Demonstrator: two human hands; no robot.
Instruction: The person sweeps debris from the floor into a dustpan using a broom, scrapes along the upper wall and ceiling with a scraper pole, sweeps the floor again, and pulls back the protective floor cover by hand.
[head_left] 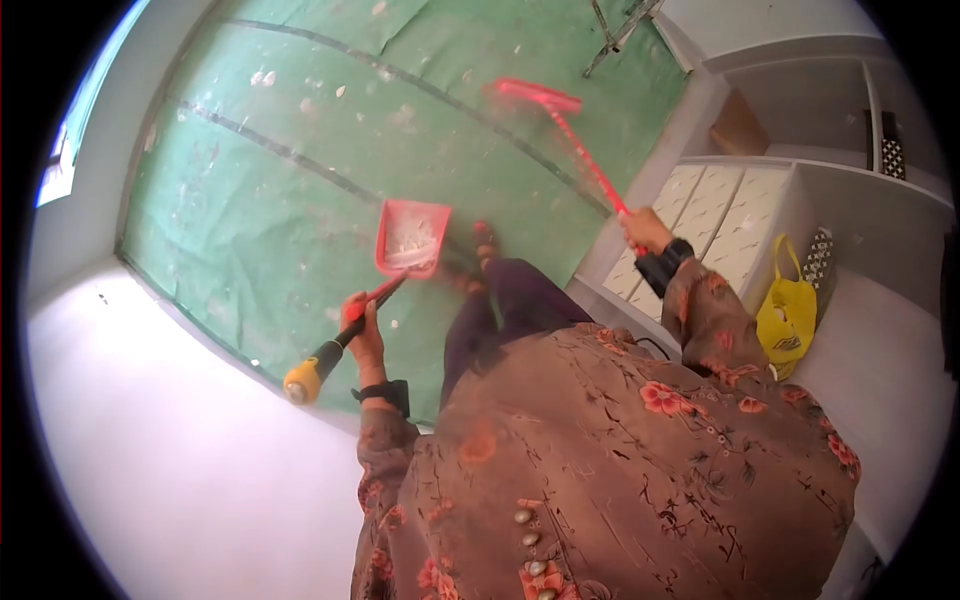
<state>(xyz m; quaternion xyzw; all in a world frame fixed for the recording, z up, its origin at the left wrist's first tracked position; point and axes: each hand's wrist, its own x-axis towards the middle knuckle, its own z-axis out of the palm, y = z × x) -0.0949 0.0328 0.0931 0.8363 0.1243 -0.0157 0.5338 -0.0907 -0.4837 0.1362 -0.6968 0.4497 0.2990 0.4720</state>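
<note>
My left hand (364, 330) is closed around the handle of a red dustpan (412, 238), whose grip is black with a yellow end. Whitish debris lies in the pan, which is near my feet over the green floor covering. On the right, my right hand (648, 230) grips the red handle of a long broom (538, 95). The broom's red head is out ahead, over the green covering, and slightly blurred.
Green sheeting (270, 200) with dark seams and scattered pale bits covers the floor. A white shelf unit (820, 165) stands at the right, with a yellow bag (786, 318) beside it. Metal legs (612, 42) stand at the top. A white wall (180, 450) is at the left.
</note>
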